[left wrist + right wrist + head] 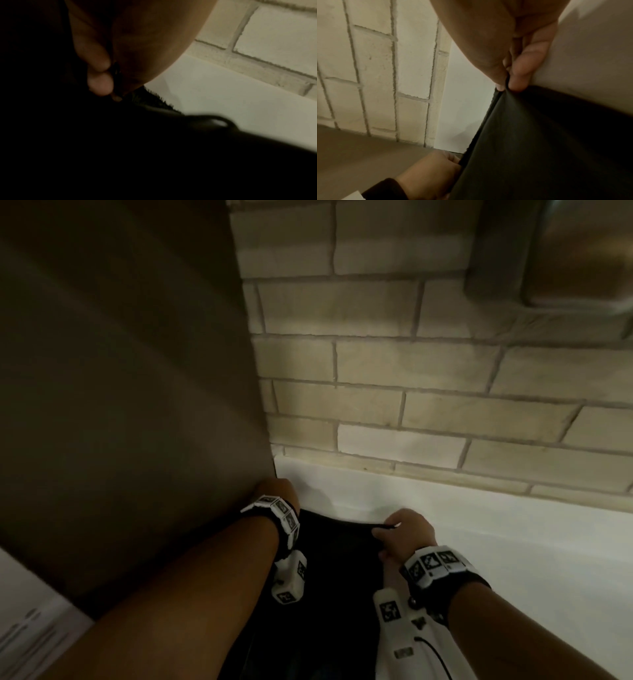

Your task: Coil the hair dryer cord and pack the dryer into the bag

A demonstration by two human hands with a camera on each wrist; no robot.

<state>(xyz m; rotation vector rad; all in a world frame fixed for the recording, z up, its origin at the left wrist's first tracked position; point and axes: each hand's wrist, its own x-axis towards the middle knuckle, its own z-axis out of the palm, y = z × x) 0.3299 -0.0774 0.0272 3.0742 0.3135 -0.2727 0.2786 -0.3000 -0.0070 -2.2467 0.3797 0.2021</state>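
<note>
A black bag lies on the white counter, between my two forearms. My right hand pinches the bag's far edge between thumb and fingers; the right wrist view shows the black fabric drawn taut from that pinch. My left hand grips the same edge at the left corner, against the brown panel; in the left wrist view its fingers curl on dark fabric. In the right wrist view the left hand holds the edge too. No hair dryer or cord shows.
A tall brown panel stands close on the left. A pale brick-tile wall runs behind the counter. A metal fixture hangs on the wall at the upper right.
</note>
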